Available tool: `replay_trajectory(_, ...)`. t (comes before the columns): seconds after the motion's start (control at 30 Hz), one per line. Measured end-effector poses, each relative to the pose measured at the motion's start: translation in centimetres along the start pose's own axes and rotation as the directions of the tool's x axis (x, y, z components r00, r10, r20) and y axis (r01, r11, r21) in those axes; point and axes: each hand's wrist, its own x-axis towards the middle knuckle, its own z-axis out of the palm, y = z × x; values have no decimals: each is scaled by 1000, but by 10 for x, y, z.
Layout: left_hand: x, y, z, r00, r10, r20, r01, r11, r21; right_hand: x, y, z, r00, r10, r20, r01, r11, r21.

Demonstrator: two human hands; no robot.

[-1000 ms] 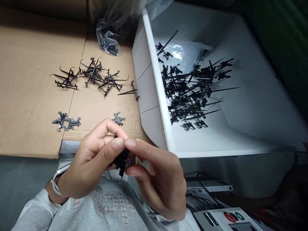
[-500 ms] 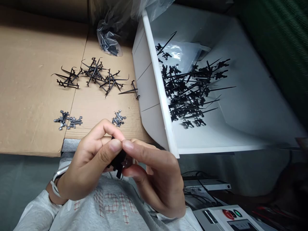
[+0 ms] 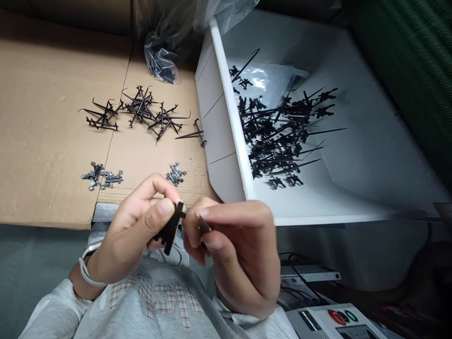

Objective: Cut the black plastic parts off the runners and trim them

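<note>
My left hand [image 3: 141,230] is closed, pinching a black plastic part [image 3: 172,230] with small notches between thumb and forefinger. Just to its right, my right hand [image 3: 236,245] is closed around a thin, shiny, pointed piece [image 3: 204,225], gripped by thumb and forefinger; most of it is hidden by the fingers. A small gap separates the two held pieces. Beyond the hands, small black brackets [image 3: 175,174] lie on the cardboard, with another little cluster of brackets [image 3: 93,176] to the left. Farther back are several black hooked rods [image 3: 141,106] with crossbars.
On the right stands a white bin [image 3: 235,113] holding a heap of black assemblies [image 3: 275,127] and a clear plastic bag [image 3: 263,77]. A bag of black parts [image 3: 162,61] sits at the back of the cardboard [image 3: 45,141]. A control box [image 3: 314,320] with buttons is at lower right.
My right hand has drawn away to the right from the black plastic part, and the thin shiny piece now shows in its fingers. My left hand keeps its hold.
</note>
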Motion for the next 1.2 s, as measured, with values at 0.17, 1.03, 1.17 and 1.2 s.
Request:
replay_trajectory(0.17, -1, -2, -1, 999, 8, -32, -6, 999, 51, 7, -6, 9, 998, 53, 33, -61, 945, 320)
replay_trajectory(1.03, -2, -2, 7, 994, 69, -80, -62, 995, 81, 9, 4, -11, 979, -180, 91, 188, 978, -90)
replay_trajectory(1.17, 0, 0, 10, 993, 79, -88, -71, 994, 87, 13, -1, -13, 976, -199, 94, 212, 963, -168)
replay_trajectory(1.2, 0, 1, 11, 993, 80, -91, -72, 993, 89, 14, -3, -13, 972, -210, 110, 227, 957, -181)
